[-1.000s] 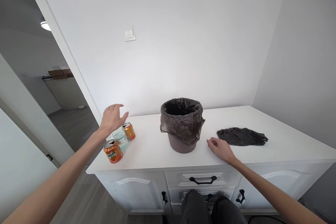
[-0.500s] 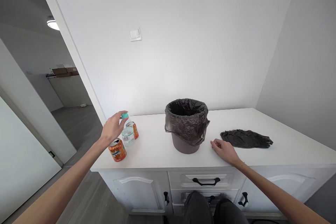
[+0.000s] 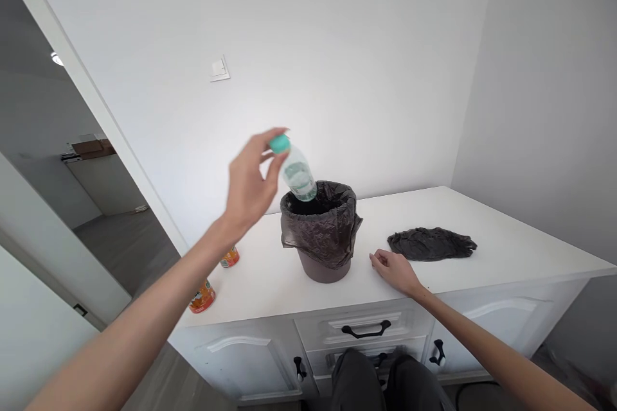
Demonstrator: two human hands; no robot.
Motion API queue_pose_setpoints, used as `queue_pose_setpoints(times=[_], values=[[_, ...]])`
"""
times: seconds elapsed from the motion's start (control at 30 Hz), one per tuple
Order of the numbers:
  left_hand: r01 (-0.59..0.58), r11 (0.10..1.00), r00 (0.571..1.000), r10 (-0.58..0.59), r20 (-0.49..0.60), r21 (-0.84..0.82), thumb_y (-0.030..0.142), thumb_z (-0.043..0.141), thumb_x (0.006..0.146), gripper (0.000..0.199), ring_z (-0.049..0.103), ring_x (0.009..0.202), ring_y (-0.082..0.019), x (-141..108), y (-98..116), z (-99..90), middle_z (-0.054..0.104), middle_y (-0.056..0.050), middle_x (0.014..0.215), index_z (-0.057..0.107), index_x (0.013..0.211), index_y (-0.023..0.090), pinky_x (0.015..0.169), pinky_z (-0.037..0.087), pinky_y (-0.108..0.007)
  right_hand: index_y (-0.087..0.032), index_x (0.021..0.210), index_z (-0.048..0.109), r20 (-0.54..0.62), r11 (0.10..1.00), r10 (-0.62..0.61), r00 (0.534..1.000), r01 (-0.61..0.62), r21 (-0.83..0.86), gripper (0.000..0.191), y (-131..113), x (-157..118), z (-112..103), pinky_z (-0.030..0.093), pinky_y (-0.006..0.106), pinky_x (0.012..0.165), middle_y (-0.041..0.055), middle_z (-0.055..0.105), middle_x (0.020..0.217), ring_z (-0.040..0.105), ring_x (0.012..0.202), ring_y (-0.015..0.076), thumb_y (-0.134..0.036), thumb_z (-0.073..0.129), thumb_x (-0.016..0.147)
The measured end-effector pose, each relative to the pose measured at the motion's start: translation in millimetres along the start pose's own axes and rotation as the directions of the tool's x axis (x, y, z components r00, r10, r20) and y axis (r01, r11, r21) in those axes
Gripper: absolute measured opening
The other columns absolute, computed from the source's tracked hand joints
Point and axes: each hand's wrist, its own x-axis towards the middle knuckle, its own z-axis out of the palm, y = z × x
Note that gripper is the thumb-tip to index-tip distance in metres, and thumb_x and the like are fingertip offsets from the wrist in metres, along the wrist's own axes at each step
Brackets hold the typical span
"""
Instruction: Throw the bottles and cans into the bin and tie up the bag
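1 bottle (image 3: 297,173), clear with a teal cap (image 3: 279,144), was in the left hand (image 3: 250,183): grip closed, thumb and fingertips pinching it at the cap. bottle hung tilted, cap up and to the left, base down and to the right, over the open mouth of the bin (image 3: 325,270); couldn't tell if the base was below the rim.

1 bin, brownish, upright near the middle of the worktop (image 3: 260,289), between front and back edges. 1 dark liner (image 3: 318,237) in it, folded over the rim, loose part hanging down outside.

right hand (image 3: 396,271) was by the front edge of the worktop, just right of the bin, loosely closed, fingers curled in. 1 crumpled bag (image 3: 432,244), dark, lay flat just beyond it, toward the right end.

2 orange cans at the left end, both partly hidden by the left forearm: front can (image 3: 202,298) near the front left corner, rear can (image 3: 230,258) farther toward the back edge. 1 light switch (image 3: 219,69) on the wall above.
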Motion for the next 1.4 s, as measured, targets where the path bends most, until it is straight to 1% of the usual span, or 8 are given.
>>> queue_pose_setpoints(times=[0.17,0.33,0.53,0.8,0.97,1.1,1.3,1.4], values=[[0.084,0.989,0.953,-0.045,0.300,-0.120,0.039,0.044,0.106,0.033,0.068,0.116,-0.020,-20.8,-2.0,63.0,0.068,-0.009,0.131,0.057,0.132,0.024,0.100,0.059,-0.038,-0.024,0.067,0.051,-0.007,0.999,0.004,1.000,-0.004,0.039,0.041,-6.6,1.5,-5.5,0.034,0.028,0.060,0.0008,0.065,0.063,0.059,0.060,0.0187,-0.049,0.043,0.099],[0.061,0.992,0.773,0.025,0.634,-0.114,0.040,0.042,0.106,0.036,0.063,0.126,-0.022,-40.4,-19.8,76.6,0.068,-0.003,0.136,0.061,0.135,0.030,0.110,0.051,-0.040,-0.024,0.067,0.051,0.020,0.998,0.011,1.000,-0.012,0.065,0.040,-15.3,-0.7,-11.7,0.035,0.028,0.059,0.0004,0.064,0.062,0.058,0.058,0.0181,-0.047,0.043,0.099],[0.229,0.920,0.854,-0.347,0.388,0.318,0.042,0.027,0.107,0.047,0.056,0.133,-0.026,-73.3,-104.4,36.9,0.064,-0.010,0.140,0.058,0.139,0.024,0.113,0.045,-0.044,-0.025,0.067,0.053,0.047,0.996,0.026,0.999,-0.030,0.080,0.040,-21.7,-3.9,-16.8,0.037,0.029,0.060,0.0006,0.065,0.061,0.060,0.059,0.0189,-0.048,0.043,0.098],[0.416,0.570,0.601,-0.757,0.256,0.709,0.046,0.042,0.094,0.058,0.053,0.132,-0.043,-154.2,-192.3,-31.2,0.059,-0.025,0.138,0.054,0.139,0.011,0.103,0.046,-0.056,-0.025,0.065,0.050,0.037,0.999,0.030,0.999,-0.030,0.018,0.042,-19.0,-3.3,-11.7,0.036,0.029,0.060,0.0007,0.065,0.062,0.059,0.060,0.0188,-0.050,0.042,0.098],[0.412,0.491,0.482,-0.832,0.273,0.767,0.039,0.044,0.089,0.059,0.045,0.141,-0.045,-191.0,-207.4,-30.5,0.051,-0.027,0.149,0.050,0.142,0.012,0.111,0.037,-0.059,-0.025,0.065,0.050,0.020,0.999,0.021,1.000,-0.021,-0.036,0.043,-18.3,-1.8,-7.2,0.036,0.029,0.060,0.0016,0.064,0.061,0.058,0.059,0.0194,-0.052,0.042,0.097],[0.427,0.465,0.411,-0.864,0.292,0.776,0.036,0.045,0.088,0.055,0.058,0.125,-0.043,-203.3,-209.5,-24.3,0.058,-0.026,0.135,0.053,0.138,0.014,0.098,0.047,-0.057,-0.025,0.065,0.049,0.015,0.998,0.026,1.000,-0.025,-0.063,0.042,-19.6,-2.0,-3.9,0.035,0.029,0.059,0.0021,0.064,0.061,0.057,0.059,0.0196,-0.052,0.042,0.097],[0.428,0.536,0.452,-0.824,0.341,0.728,0.039,0.040,0.097,0.051,0.060,0.120,-0.039,-206.5,-183.8,-30.9,0.053,-0.022,0.132,0.049,0.144,0.019,0.086,0.054,-0.048,-0.025,0.065,0.049,-0.001,0.996,0.004,1.000,-0.005,-0.092,0.042,-13.6,-2.6,1.4,0.033,0.029,0.058,0.0012,0.062,0.060,0.057,0.058,0.0193,-0.051,0.043,0.097],[0.452,0.611,0.586,-0.753,0.299,0.650,0.044,0.039,0.101,0.061,0.059,0.123,-0.036,-179.9,-163.8,-40.1,0.047,-0.022,0.140,0.032,0.156,0.019,0.090,0.054,-0.046,-0.025,0.066,0.048,0.010,0.996,-0.003,1.000,0.004,-0.086,0.042,-5.1,-1.2,3.6,0.033,0.028,0.057,0.0005,0.062,0.060,0.057,0.058,0.0192,-0.051,0.044,0.098]])
